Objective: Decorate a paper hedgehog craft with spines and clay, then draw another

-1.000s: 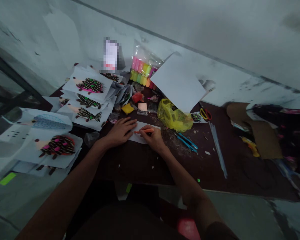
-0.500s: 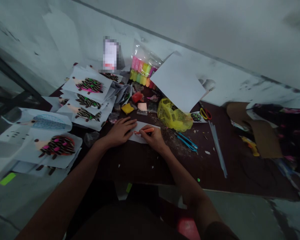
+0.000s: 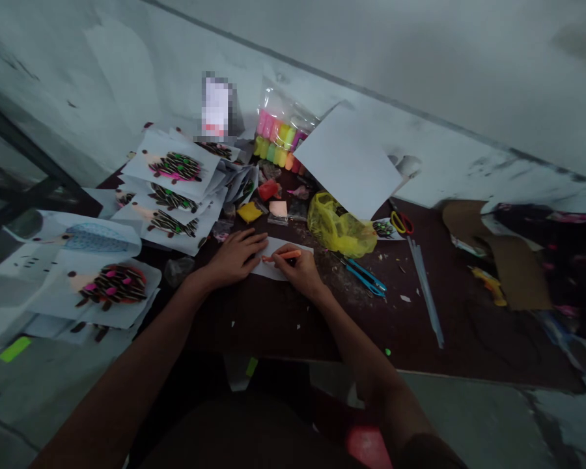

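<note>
A small sheet of white paper [image 3: 276, 271] lies on the dark table between my hands. My left hand [image 3: 237, 255] rests flat on its left edge with the fingers stretched out. In my right hand [image 3: 300, 267] is an orange marker [image 3: 291, 255], gripped in the fingers with its tip down on the paper. A small orange mark shows under the tip. Just beyond the paper lie a peach clay packet [image 3: 278, 209], a yellow clay packet [image 3: 249, 212] and a red lump [image 3: 267, 189]. A yellow plastic bag [image 3: 339, 228] sits right of them.
Left are stacked sheets with hedgehog pictures [image 3: 112, 286]. A clear bag of coloured clay [image 3: 279, 137] and a large white sheet [image 3: 349, 159] lean at the back. Rightward lie blue thread snips [image 3: 366, 277], scissors [image 3: 401, 221], glue sticks [image 3: 426, 293] and a yellow glue gun [image 3: 491, 284].
Almost nothing differs. The marker tip stays on the paper in nearly the same place, and my left hand has not moved.
</note>
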Demonstrator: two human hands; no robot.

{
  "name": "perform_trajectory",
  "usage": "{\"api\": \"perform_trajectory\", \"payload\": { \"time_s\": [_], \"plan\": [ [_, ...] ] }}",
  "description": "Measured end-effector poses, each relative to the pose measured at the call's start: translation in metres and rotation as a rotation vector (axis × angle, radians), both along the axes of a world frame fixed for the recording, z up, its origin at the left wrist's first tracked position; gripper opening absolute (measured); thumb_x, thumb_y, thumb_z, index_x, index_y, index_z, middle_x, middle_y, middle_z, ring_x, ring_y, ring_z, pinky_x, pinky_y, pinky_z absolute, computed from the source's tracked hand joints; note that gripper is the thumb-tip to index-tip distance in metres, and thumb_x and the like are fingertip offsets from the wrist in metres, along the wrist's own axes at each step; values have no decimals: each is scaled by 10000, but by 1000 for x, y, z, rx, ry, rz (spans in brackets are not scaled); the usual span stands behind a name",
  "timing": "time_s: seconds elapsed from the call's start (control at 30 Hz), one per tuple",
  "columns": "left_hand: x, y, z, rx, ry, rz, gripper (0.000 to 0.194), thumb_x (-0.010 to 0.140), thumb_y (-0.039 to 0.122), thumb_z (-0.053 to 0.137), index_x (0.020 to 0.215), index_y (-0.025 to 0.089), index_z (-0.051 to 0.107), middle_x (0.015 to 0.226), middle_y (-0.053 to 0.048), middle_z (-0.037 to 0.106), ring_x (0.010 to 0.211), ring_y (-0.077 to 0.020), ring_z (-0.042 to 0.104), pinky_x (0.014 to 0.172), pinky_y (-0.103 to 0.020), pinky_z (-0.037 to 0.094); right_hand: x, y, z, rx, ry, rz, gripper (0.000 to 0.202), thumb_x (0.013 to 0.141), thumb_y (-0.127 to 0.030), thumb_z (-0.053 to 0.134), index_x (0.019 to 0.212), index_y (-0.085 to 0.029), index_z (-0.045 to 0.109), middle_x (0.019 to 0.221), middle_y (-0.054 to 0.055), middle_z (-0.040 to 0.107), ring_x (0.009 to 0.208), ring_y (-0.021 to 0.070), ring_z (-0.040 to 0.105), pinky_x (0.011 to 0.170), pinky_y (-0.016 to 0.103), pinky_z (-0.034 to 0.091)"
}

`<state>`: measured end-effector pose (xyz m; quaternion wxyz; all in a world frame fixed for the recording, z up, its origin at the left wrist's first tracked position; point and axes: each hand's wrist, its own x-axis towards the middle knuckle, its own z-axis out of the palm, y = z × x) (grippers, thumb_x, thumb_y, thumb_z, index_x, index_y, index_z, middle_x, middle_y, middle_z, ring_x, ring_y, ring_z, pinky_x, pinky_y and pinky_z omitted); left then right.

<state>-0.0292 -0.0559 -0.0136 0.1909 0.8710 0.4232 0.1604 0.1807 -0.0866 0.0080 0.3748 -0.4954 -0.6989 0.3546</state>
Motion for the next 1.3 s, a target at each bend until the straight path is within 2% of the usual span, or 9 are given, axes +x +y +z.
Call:
{"api": "perform_trajectory", "payload": {
  "time_s": [0.53, 0.77, 1.3],
  "plan": [
    [-1, 0, -3, 5, 2, 3, 466, 1006, 407, 401, 1416, 286, 589, 1575, -19, 477, 1485, -298, 349, 1207, -543, 286, 0, 0, -1, -11, 35, 14, 200, 907, -297, 634, 785, -170, 729, 744, 23, 698, 624, 116, 596, 607, 235, 438],
    [-1, 0, -3, -2, 5, 7, 478, 1001, 389, 407, 1433, 273, 575, 1580, -30, 469, 1492, -304, 337, 1209, -546, 281, 2, -3, 1, -7, 22, 22, 226, 917, -333, 638, 798, -178, 751, 792, 35, 727, 663, 121, 618, 619, 234, 445],
    [-2, 0, -2, 15, 27, 7, 478, 998, 390, 390, 1428, 292, 575, 1578, -8, 473, 1482, -295, 351, 1195, -535, 301, 11, -4, 2, -8, 1, 11, 229, 916, -324, 639, 796, -181, 772, 756, 29, 712, 606, 109, 586, 582, 233, 412]
  ]
}}
